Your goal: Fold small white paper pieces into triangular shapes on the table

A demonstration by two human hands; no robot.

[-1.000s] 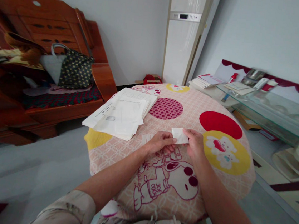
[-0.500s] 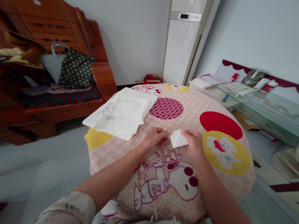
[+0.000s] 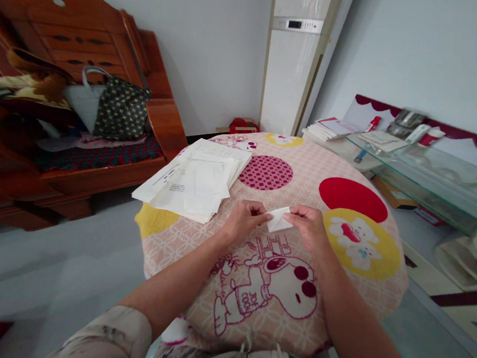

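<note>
Between my two hands is a small folded piece of white paper [image 3: 277,221], just above the patterned tablecloth [image 3: 308,172]. My left hand [image 3: 246,220] pinches its left edge between thumb and fingers. At the paper's right upper edge, the thumb and fingers of my right hand [image 3: 307,223] are closed on it. A crease line shows faintly on the paper's face. Left of my hands lies a loose stack of printed white sheets [image 3: 195,177], reaching toward the table's left edge.
A wooden settee [image 3: 82,40] with a dark patterned bag [image 3: 122,109] stands at left. Behind the table rises a tall white air conditioner [image 3: 288,81]. At right, a glass-topped cabinet [image 3: 445,179] carries a stack of papers [image 3: 330,129] and a cup [image 3: 431,136].
The white paper has tilted and shows a narrower face than before. My left fingers have shifted onto its left edge, and my right fingers have moved slightly left across it.
</note>
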